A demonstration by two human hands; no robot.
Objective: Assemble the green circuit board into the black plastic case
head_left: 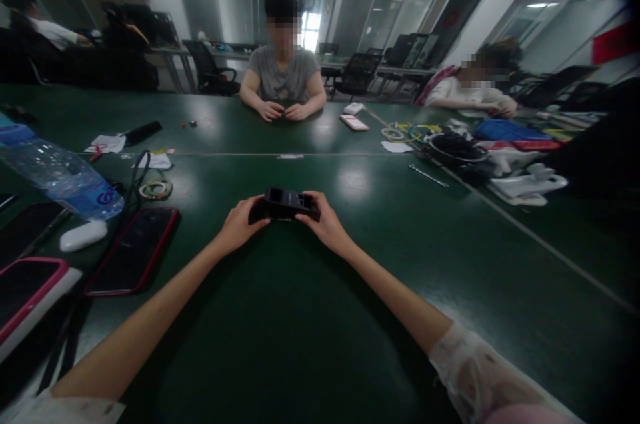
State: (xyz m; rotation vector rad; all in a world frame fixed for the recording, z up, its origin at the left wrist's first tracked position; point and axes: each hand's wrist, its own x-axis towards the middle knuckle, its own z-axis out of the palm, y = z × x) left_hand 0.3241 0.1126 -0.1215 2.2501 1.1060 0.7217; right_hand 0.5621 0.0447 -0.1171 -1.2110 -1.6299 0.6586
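Note:
A black boxy device [286,201] with a small dark panel and rows of little keys or marks sits low over the green table [300,317]. Its exact kind I cannot make out. My left hand [243,221] grips its left end, thumb along the near edge. Around the right end, my right hand [324,221] is closed with the thumb in front and the fingers behind. Whether the device touches the table top is unclear.
To the left are a water bottle [65,174], a red-edged phone [135,251], a white case [83,235] and a bracelet [155,190]. A wrench [427,175] lies right, before piled cables [457,147]. A person [284,77] sits opposite, another [467,91] at the far right.

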